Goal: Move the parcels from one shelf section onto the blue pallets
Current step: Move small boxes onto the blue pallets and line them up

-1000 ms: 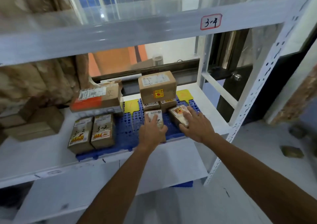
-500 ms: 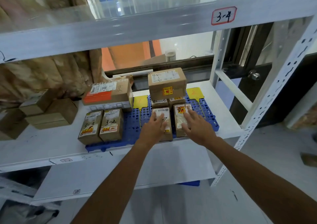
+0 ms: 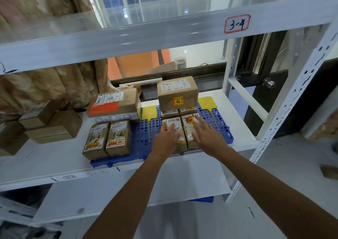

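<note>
Head view: two small brown cardboard parcels lie side by side at the front of a blue perforated plastic pallet [image 3: 217, 123], the left parcel [image 3: 172, 124] touching the right parcel [image 3: 189, 122]. The left hand [image 3: 165, 140] lies on the first and the right hand [image 3: 206, 138] on the second. Both have their fingers straight and slightly spread, flat on the parcel tops and gripping nothing. At twelve o'clock from these parcels a larger brown taped carton [image 3: 177, 94] sits on two more small parcels. Two yellow paddle-shaped tags [image 3: 149, 113] lie on the pallet, one at eleven o'clock from the hands, the other at one o'clock. At nine o'clock stand two brown parcels marked 3-2 [image 3: 107, 140], and behind them a flat carton with an orange label [image 3: 113, 104]. The pallet rests on a white metal shelf [image 3: 54, 158]. Further out at nine o'clock sit plain brown boxes [image 3: 53, 127], and at one o'clock above the upper beam carries a red-bordered sticker reading 3-4 [image 3: 237, 23].
</note>
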Motion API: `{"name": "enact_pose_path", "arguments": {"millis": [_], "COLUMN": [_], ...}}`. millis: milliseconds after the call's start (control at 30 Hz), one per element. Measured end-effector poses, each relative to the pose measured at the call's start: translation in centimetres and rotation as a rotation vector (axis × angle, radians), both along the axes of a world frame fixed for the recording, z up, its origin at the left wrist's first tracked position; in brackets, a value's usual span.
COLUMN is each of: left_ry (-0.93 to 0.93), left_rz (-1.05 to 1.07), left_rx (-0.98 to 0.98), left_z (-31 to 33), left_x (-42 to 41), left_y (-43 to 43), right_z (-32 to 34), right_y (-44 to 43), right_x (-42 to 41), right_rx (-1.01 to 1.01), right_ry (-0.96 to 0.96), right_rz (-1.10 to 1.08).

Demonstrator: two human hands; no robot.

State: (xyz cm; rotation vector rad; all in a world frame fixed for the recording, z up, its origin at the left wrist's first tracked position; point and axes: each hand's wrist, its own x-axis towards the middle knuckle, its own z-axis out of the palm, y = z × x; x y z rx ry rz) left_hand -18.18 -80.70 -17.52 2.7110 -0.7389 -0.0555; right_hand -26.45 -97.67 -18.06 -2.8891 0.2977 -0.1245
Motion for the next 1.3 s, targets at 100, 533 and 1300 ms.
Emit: {"name": "enact_pose_path", "arguments": {"millis": [100, 533, 1300], "left_ry": [0.002, 0.065, -0.085], "left_rz": [0.005, 0.004, 0.127], "left_rx": [0.01, 0.045, 0.028], "left_z": [0.1, 0.2, 7.2], "left_x": [0.1, 0.6, 2.5], "left_y": [-0.2, -0.8, 9.8], "right_z": [-0.4, 0.2, 6.7], "right_y": [-0.3, -0.2, 5.4], "right_x": [0.6, 0.8, 4.5], "right_rx": [-0.025, -0.025, -0.178], "right_ry": [0.02, 0.002, -0.078], "right_rz": [0.009, -0.002, 0.079]}}
